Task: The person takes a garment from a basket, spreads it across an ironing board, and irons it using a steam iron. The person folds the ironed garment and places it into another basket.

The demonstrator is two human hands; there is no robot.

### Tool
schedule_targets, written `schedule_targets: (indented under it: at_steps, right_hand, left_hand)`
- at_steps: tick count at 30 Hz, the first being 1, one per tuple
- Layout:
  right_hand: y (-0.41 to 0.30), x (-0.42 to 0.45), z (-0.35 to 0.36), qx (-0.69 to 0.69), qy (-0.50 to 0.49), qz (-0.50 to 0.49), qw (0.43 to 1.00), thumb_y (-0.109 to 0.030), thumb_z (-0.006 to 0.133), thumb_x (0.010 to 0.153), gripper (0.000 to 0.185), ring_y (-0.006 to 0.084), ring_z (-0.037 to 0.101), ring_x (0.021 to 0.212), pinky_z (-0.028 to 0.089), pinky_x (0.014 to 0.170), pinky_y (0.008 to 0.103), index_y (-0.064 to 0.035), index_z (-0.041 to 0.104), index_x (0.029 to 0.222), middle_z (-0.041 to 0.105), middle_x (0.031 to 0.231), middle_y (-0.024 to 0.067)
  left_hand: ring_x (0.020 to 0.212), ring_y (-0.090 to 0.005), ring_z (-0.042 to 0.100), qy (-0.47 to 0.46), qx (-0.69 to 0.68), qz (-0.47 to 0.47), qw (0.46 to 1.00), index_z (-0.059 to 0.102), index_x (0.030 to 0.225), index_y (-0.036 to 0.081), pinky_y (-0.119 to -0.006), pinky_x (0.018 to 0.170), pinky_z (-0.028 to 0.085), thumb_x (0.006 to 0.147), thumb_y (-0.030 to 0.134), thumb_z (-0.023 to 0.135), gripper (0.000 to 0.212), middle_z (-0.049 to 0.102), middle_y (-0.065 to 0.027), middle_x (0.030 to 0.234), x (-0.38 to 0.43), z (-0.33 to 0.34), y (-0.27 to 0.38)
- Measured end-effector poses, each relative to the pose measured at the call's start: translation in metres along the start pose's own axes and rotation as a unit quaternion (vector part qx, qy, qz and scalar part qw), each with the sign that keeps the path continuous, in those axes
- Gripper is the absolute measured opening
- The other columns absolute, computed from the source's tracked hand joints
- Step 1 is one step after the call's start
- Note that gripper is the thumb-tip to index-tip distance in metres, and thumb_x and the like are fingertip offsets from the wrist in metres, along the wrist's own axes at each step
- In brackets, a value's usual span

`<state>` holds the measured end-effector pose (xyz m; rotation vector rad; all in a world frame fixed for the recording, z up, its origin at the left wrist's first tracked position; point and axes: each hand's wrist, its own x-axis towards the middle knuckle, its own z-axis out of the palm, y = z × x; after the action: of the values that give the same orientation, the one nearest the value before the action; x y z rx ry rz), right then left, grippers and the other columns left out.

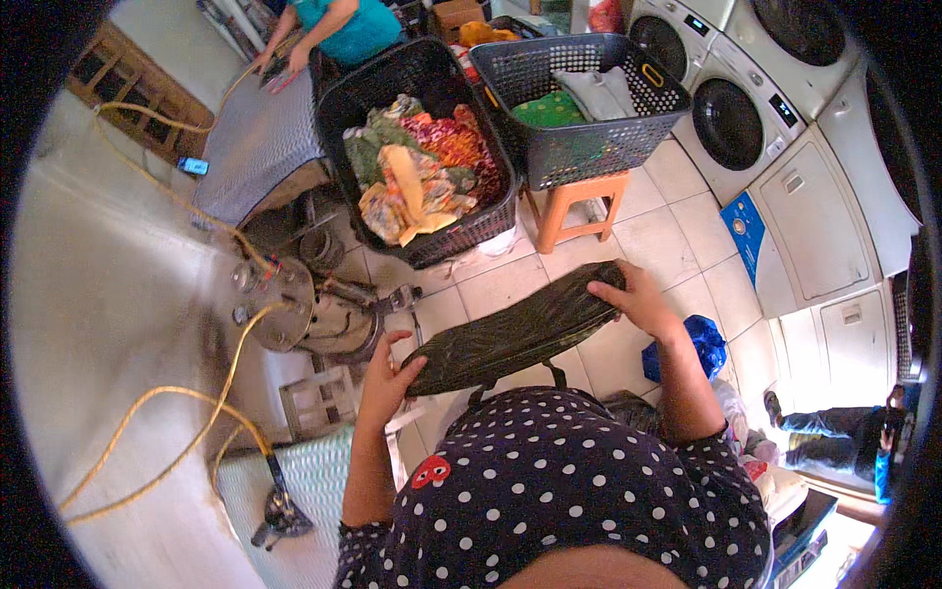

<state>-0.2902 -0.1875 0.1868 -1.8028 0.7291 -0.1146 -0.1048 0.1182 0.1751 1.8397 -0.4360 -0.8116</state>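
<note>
A dark, finely striped piece of cloth (515,327), apparently a folded garment, stretches at a slant in front of my waist. My left hand (388,379) grips its lower left end between thumb and fingers. At its upper right end, my right hand (639,303) pinches the fabric with the thumb on top. Two dark straps hang near its lower edge; whether they belong to it, I cannot tell. Beyond the cloth stands a black laundry basket (423,258) with crumpled patterned fabrics (423,177) inside.
A grey basket (589,143) rests on an orange stool (581,210). Washing machines (728,121) line the right. At left are a metal boiler (276,305) with yellow hoses and a steam iron (283,519) on a padded board (324,471). A co-worker (353,29) works at another board (268,140). A blue bag (706,346) lies right.
</note>
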Motion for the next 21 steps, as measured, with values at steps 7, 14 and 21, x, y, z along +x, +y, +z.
schedule_targets:
  at_steps: [7,14,21]
  right_hand:
    - [-0.03,0.047,-0.102,-0.036,0.113,-0.034,0.992,-0.025,0.057,0.079,0.028,0.0085,0.049,0.06,0.04,0.05,0.0242,0.0027,0.053,0.085,0.055,0.071,0.0043]
    - [-0.087,0.146,-0.206,-0.079,0.205,-0.107,0.97,-0.026,0.054,0.081,0.03,0.008,0.048,0.073,0.039,0.067,0.0226,0.0033,0.053,0.088,0.055,0.078,0.0036]
    - [-0.066,0.332,-0.311,-0.09,0.184,-0.024,0.979,-0.032,0.054,0.08,0.041,0.0101,0.05,0.075,0.04,0.062,0.0232,0.005,0.051,0.097,0.056,0.085,0.0057]
  left_hand:
    - [0.069,-0.0056,0.052,-0.198,-0.075,0.044,0.976,0.043,0.106,0.006,-0.019,0.059,0.041,0.08,0.007,0.053,0.028,0.051,-0.0014,0.09,0.136,0.036,0.088]
    - [0.072,-0.007,0.05,-0.204,-0.006,0.268,0.942,0.045,0.102,0.006,-0.02,0.062,0.042,0.082,0.007,0.05,0.021,0.05,-0.0013,0.09,0.284,0.08,0.194]
    - [0.067,-0.0119,0.053,-0.1,-0.114,0.228,0.962,0.044,0.1,0.009,-0.027,0.05,0.048,0.085,0.007,0.044,0.015,0.053,-0.0046,0.076,0.443,0.142,0.253]
